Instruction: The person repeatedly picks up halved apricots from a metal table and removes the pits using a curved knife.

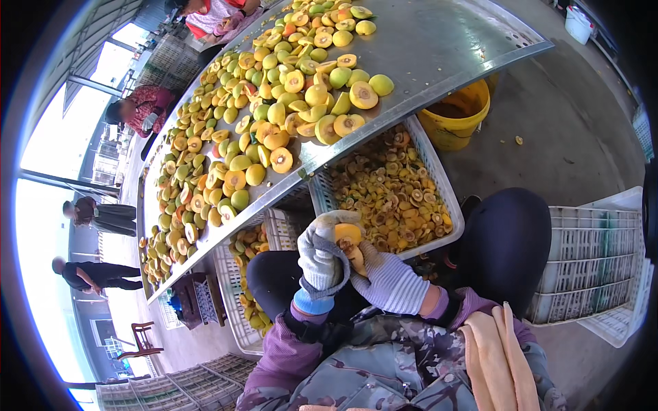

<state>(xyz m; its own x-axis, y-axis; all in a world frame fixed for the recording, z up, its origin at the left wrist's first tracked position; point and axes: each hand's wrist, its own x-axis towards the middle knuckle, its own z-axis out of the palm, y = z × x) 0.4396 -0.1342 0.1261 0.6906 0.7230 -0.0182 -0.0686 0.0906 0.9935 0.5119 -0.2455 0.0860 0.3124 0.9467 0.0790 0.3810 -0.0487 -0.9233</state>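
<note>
My left hand (321, 257), in a grey-white knit glove with a dark band looped around it, is closed around one side of a yellow-orange halved fruit (348, 234). My right hand (388, 277), in a striped knit glove, grips the lower part of the same fruit, where a brown pit area shows. Whether a tool is hidden between the fingers, I cannot tell. Below and beyond my hands stands a white plastic crate (455, 231) of small cut pieces with brown centres. Halved green and yellow fruits (277, 113) lie heaped on a metal table (411, 56).
A yellow bucket (455, 123) stands under the table edge. Another crate (239, 329) with fruit pieces is beside my left knee. Empty-looking crates (591, 262) stand at the right, more crates (180, 383) at lower left. Several people are beyond the table.
</note>
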